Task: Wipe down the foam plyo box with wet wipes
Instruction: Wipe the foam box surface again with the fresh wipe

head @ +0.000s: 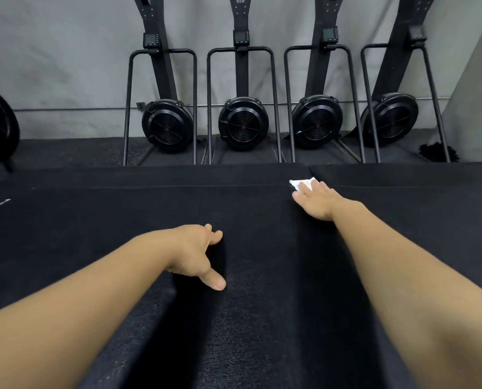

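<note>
Gym wall (66, 51) behind, four black fan machines (243, 123) lined up along it. Below you, the black foam box (155, 209) fills the view, a second one (416, 175) butted against it on the right. Your right hand (318, 202) lies flat, fingers together, pressing a white wipe (301, 183) onto the far right corner of the box top, right at the seam. Your left hand (196, 255) is spread, fingers splayed, bracing on the top nearer you, holding nothing. No wet streaks or sheen show on the dark surface, so you can't tell how much is wiped. Judging by the wipe's place, you're on the far edge; the sides look not yet done.
</note>
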Demonstrator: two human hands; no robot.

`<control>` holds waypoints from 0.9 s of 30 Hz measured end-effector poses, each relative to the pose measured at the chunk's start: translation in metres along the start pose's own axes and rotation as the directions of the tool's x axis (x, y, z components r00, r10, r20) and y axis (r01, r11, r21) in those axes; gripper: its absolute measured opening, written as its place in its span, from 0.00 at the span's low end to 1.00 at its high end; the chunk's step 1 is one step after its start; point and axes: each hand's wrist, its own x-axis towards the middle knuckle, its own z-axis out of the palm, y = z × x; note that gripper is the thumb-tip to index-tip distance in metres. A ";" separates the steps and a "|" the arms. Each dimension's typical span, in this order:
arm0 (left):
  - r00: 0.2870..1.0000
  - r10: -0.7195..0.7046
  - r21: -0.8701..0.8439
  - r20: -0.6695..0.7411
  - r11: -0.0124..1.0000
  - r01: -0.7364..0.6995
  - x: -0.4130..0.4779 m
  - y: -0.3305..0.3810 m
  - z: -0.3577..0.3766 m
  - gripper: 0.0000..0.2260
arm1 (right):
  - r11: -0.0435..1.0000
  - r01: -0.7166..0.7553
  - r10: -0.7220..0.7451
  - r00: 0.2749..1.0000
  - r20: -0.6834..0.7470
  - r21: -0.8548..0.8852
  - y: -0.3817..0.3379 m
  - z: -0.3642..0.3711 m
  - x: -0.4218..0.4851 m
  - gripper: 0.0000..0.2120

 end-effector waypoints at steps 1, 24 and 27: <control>1.000 -0.002 0.003 -0.001 1.000 0.002 0.000 0.001 -0.001 0.49 | 1.000 0.004 -0.004 1.000 0.004 0.003 -0.005 0.000 -0.003 0.27; 1.000 -0.029 -0.014 0.009 0.999 0.029 0.002 0.002 -0.002 0.49 | 0.984 0.145 -0.147 0.989 -0.018 -0.101 -0.006 0.006 -0.040 0.24; 1.000 -0.026 0.006 0.007 1.000 0.026 0.004 0.002 -0.002 0.49 | 0.998 -0.032 0.030 0.999 -0.024 -0.056 0.022 -0.002 -0.024 0.25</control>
